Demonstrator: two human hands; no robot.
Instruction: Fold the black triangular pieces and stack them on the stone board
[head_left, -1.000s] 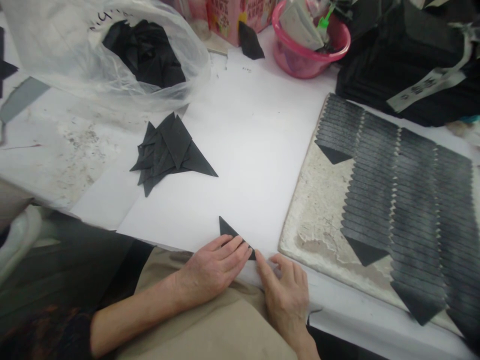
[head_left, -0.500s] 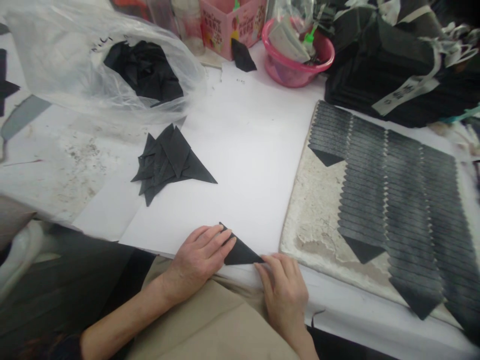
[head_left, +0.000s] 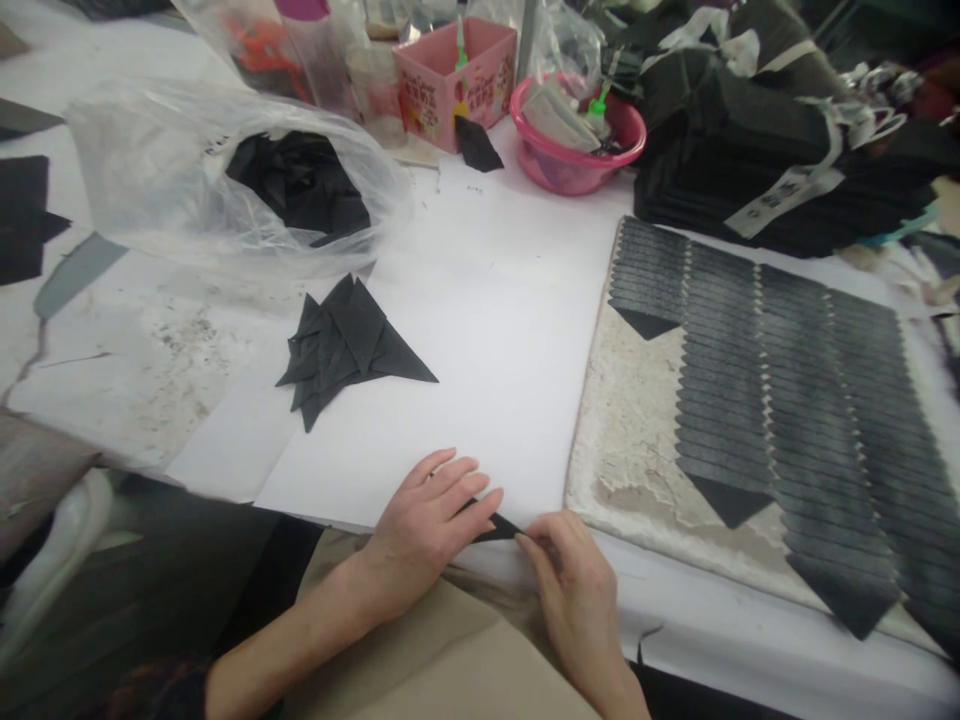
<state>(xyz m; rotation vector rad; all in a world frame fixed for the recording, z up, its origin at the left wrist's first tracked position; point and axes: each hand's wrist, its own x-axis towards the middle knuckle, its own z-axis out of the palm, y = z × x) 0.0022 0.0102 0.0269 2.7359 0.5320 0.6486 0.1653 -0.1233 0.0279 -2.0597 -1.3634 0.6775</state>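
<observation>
A black triangular piece of sheet material (head_left: 501, 528), fabric or leather, lies at the front edge of the white-covered table, mostly hidden under my left hand (head_left: 433, 520). That hand rests flat on it, fingers stretched out. At the piece's right corner, my right hand (head_left: 568, 560) pinches the tip between thumb and fingers. A loose pile of similar black pieces (head_left: 337, 345) lies further back to the left. To the right, a pale board (head_left: 637, 420) carries overlapping rows of black pieces (head_left: 727, 380), their pointed ends toward me.
Behind the pile lies a clear plastic bag (head_left: 165, 190) with black pieces inside. A pink box (head_left: 480, 75), a pink bowl (head_left: 577, 170) of small items and a tied black stack (head_left: 735, 150) stand along the back. One black piece (head_left: 478, 145) leans near the box.
My left hand has slid right along the black piece and covers more of it. My right hand still pinches the corner. The view has shifted slightly.
</observation>
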